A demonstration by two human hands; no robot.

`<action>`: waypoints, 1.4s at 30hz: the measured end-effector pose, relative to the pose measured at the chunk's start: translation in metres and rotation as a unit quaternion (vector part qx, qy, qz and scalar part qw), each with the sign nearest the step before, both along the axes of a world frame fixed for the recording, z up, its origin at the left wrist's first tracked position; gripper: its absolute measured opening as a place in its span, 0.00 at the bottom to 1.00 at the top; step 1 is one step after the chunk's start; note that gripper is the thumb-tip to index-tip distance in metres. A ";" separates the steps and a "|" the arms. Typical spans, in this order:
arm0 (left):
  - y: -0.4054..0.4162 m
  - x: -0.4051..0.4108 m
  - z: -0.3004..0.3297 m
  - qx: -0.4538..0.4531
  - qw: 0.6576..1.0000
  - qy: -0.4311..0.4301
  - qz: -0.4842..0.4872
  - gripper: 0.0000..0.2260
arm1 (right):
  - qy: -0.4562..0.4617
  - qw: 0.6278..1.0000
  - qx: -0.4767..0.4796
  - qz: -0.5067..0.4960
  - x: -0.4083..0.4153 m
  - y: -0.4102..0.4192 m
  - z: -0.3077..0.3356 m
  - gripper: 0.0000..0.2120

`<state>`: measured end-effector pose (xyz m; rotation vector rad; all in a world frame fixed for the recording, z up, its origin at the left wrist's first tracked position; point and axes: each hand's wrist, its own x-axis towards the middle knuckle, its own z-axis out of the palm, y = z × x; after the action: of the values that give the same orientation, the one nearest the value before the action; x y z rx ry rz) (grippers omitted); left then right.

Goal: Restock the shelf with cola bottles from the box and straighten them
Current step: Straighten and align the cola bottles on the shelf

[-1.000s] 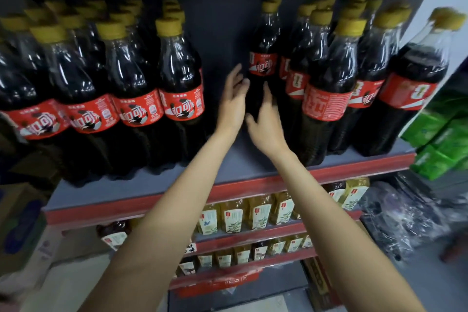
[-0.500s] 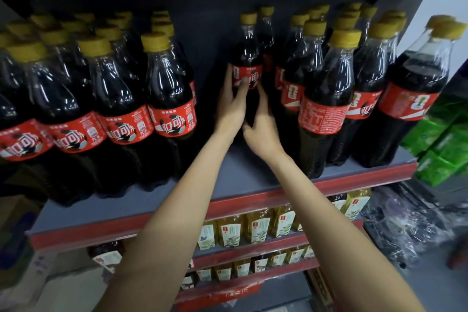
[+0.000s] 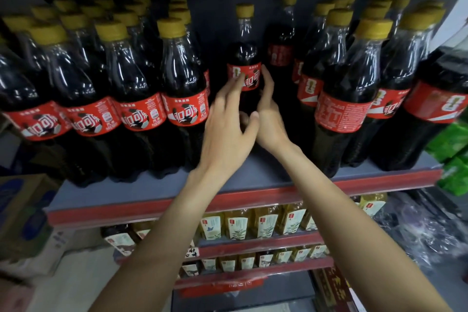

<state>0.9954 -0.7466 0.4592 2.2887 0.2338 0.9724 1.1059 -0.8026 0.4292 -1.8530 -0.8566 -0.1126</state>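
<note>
One cola bottle (image 3: 243,57) with a yellow cap and red label stands upright in the gap at the middle of the grey shelf (image 3: 253,175). My left hand (image 3: 228,124) cups it from the left, fingers on the label and thumb across its lower front. On the bottle's right side my right hand (image 3: 269,111) rests with straight fingers pointing up. A second bottle (image 3: 279,45) stands just behind it. Rows of matching cola bottles (image 3: 141,88) fill the shelf on the left, and more cola bottles (image 3: 349,94) on the right.
A red price rail (image 3: 253,197) fronts the shelf. Lower shelves hold yellow tea bottles (image 3: 263,223). A cardboard box (image 3: 22,213) sits at lower left, green packs (image 3: 453,154) at the right, and plastic wrap (image 3: 425,230) lies on the floor.
Both hands have closed in round the middle bottle, fingers now on its label. The bottle stands clear of the one behind it, with its label facing me.
</note>
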 end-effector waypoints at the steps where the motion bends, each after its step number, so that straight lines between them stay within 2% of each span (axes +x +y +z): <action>1: -0.002 -0.011 0.000 0.043 0.998 -0.039 -0.001 0.25 | -0.003 1.000 0.004 0.004 0.001 0.002 0.000 0.45; 3: -0.002 -0.030 -0.001 0.136 0.983 -0.123 0.016 0.19 | -0.009 1.000 0.013 0.001 0.004 0.006 -0.001 0.48; 5: 0.002 -0.041 -0.002 0.221 0.953 -0.197 0.068 0.16 | -0.015 1.000 -0.003 -0.009 0.006 0.015 -0.002 0.49; 7: 0.010 -0.047 -0.002 0.278 0.923 -0.232 0.133 0.16 | -0.021 0.999 -0.027 -0.018 0.008 0.028 0.000 0.51; 11: 0.026 -0.050 -0.007 0.291 0.913 -0.180 0.223 0.24 | -0.024 0.997 -0.063 -0.046 0.010 0.053 0.004 0.52; 17: 0.036 -0.054 -0.005 0.279 0.922 -0.066 0.260 0.32 | -0.043 0.996 -0.058 -0.051 0.017 0.079 0.005 0.46; 24: 0.038 -0.054 -0.007 0.294 0.919 -0.051 0.257 0.32 | -0.034 0.997 -0.060 -0.045 0.025 0.093 0.006 0.42; 30: 0.039 -0.055 -0.007 0.289 0.922 -0.058 0.251 0.32 | -0.013 0.998 -0.052 -0.016 0.028 0.090 0.003 0.45; 33: 0.041 -0.056 -0.007 0.285 0.924 -0.063 0.245 0.32 | -0.030 0.999 -0.038 -0.013 0.028 0.078 0.006 0.39; 35: 0.041 -0.057 -0.008 0.279 0.928 -0.074 0.237 0.31 | -0.058 0.997 -0.009 -0.043 0.027 0.069 0.008 0.32; 38: 0.027 -0.058 -0.004 0.250 0.935 -0.150 0.199 0.26 | -0.098 0.991 0.027 -0.082 0.018 0.051 0.013 0.18; 40: 0.011 -0.058 0.001 0.228 0.935 -0.243 0.124 0.19 | -0.098 0.986 0.089 -0.097 0.001 0.032 0.020 0.13; 42: -0.003 -0.054 0.004 0.160 0.941 -0.295 0.027 0.14 | -0.099 0.979 0.142 -0.109 -0.029 0.003 0.025 0.12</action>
<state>0.9411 -0.7494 0.4627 2.1463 -0.1293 1.7774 1.0765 -0.7998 0.4546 -1.6778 -0.7255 -0.5379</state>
